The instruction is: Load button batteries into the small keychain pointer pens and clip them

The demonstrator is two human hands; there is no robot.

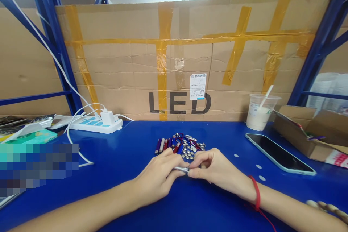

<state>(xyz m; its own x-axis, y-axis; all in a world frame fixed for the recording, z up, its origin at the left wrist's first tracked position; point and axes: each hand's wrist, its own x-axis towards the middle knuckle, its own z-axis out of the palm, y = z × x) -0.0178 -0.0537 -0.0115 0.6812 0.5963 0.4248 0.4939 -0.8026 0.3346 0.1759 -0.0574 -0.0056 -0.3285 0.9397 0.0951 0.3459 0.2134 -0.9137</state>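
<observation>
My left hand (163, 170) is closed around a slim silver tube (181, 169), which lies nearly level just above the table. At the tube's right end, my right hand (209, 165) pinches with thumb and fingertips; any smaller part between them is hidden. Just behind the hands sits a cluster of round silver button cells (187, 153). Beside it, a row of small metal tubes (162, 145) in blue, red and silver lies on the blue table (141, 136). Behind the cells is a small heap of metal clips (191, 137) with coloured tubes.
Several pale discs (258, 166) lie right of my hands. Farther right are a phone (281, 152), a drink cup (261, 112) with a straw and an open cardboard box (307, 134). A power strip (95, 125) with white cables stands at left. Tall cardboard (122, 69) closes the back.
</observation>
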